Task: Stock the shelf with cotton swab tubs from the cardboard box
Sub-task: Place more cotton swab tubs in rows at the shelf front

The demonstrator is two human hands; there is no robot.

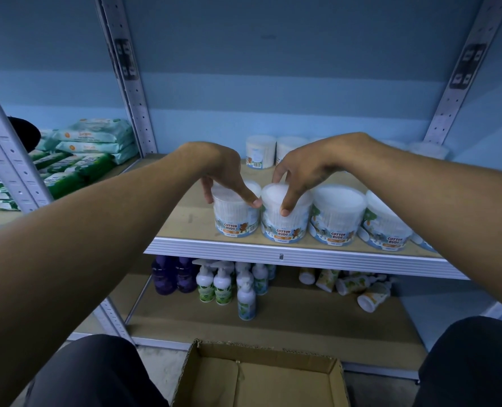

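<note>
Clear plastic tubs line the shelf [185, 221] front; the left hand [226, 174] pinches the end tub [236, 215], the right hand [302, 174] pinches its neighbour [285, 224].

My two clear tubs [236, 214] [285, 221] show white swabs and blue-orange labels; at nine o'clock green packets [76, 168], at six purple bottles [164, 274].

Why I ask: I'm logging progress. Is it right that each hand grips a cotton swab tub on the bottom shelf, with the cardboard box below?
Not quite. The head view shows the left hand and right hand gripping cotton swab tubs on the upper shelf, not the bottom one. The cardboard box is below.
</note>
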